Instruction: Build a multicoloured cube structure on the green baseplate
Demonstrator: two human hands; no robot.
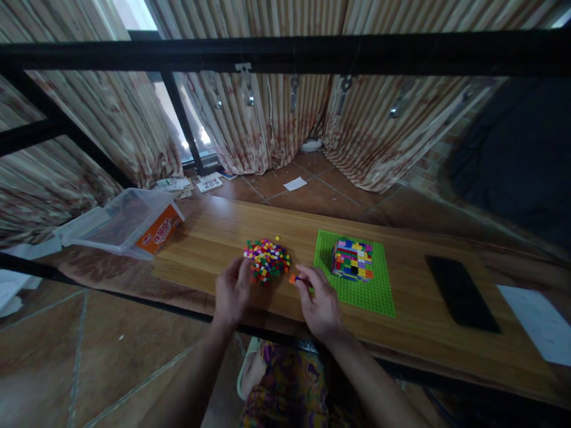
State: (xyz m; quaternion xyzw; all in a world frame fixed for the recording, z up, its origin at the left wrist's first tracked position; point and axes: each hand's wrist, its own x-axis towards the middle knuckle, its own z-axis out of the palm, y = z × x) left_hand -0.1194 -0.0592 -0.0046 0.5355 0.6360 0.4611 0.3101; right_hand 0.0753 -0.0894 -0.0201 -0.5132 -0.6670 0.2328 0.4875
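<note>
A heap of small coloured building bricks [269,258] lies on the wooden board. My left hand [232,292] is at the heap's left edge, its thumb and fingers pinched together; whatever they hold, if anything, is hidden. Between the thumb and forefinger of my right hand [319,302] is an orange brick [293,278], with a dark bit beside it at the fingertips. That hand is just right of the heap, by the near left part of a green baseplate [372,300]. On the baseplate stands a block-shaped build [352,260] of many colours.
A clear plastic bin [120,223] with an orange label stands at the left end of the wooden board [214,229]. Toward the right are a black flat slab [461,292] and a white sheet [537,321]. A dark metal bar [285,54] crosses in front of the curtains.
</note>
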